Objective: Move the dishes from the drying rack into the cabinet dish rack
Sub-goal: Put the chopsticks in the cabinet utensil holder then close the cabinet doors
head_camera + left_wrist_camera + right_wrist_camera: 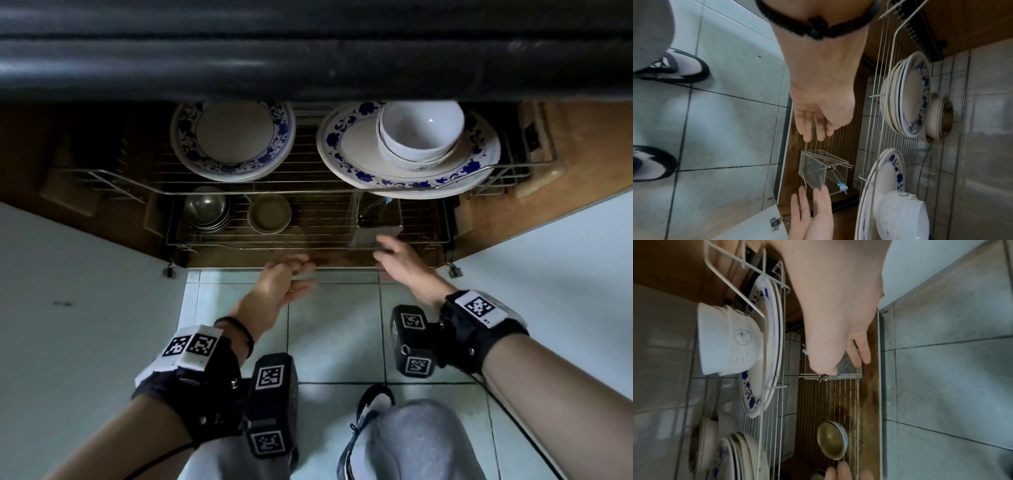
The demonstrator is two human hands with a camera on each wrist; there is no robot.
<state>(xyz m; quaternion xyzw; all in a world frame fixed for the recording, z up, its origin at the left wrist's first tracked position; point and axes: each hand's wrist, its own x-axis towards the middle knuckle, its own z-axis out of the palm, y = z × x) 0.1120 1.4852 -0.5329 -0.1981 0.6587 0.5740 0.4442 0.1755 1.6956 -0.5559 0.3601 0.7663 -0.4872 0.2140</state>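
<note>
The cabinet dish rack (pixel 308 144) has two wire levels. On the upper level lie a stack of blue-patterned plates (pixel 233 137) and a large blue-patterned plate (pixel 359 150) with nested white bowls (pixel 421 133) on it. The lower level (pixel 318 222) holds steel bowls (pixel 205 209), a small dish (pixel 269 213) and a clear box (pixel 375 222) with chopsticks. My right hand (pixel 387 248) reaches the clear box (pixel 813 172) with straight fingers (pixel 805 204) touching its near corner. My left hand (pixel 298 274) is at the lower rack's front wire, fingers (pixel 807 126) relaxed, holding nothing.
Two white cabinet doors stand open, one at the left (pixel 85 308) and one at the right (pixel 548 274). A dark counter edge (pixel 308 51) overhangs the cabinet. My knees and shoes (pixel 373 401) are on the tiled floor (pixel 335 325) in front.
</note>
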